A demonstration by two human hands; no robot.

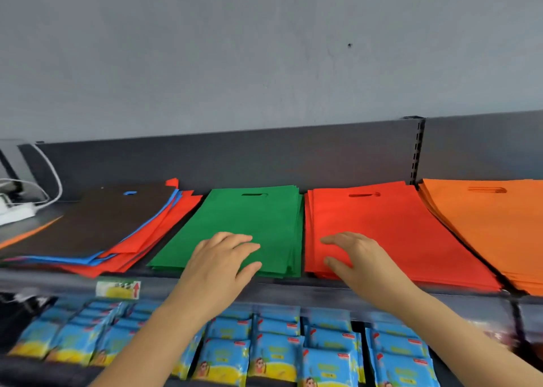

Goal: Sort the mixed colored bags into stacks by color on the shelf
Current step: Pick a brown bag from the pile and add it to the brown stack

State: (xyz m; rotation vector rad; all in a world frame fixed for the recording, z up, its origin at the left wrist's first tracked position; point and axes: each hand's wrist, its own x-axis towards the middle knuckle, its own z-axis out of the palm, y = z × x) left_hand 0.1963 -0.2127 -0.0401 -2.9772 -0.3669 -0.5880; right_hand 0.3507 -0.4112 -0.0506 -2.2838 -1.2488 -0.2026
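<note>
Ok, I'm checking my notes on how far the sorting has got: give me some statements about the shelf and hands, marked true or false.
1. The left hand rests on the green stack. True.
2. The right hand grips an orange bag. False: it rests open on the red stack.
3. The orange stack lies right of the red stack. True.
4. A green bag tops the mixed pile at far left. False: a dark brown bag tops it.
</note>
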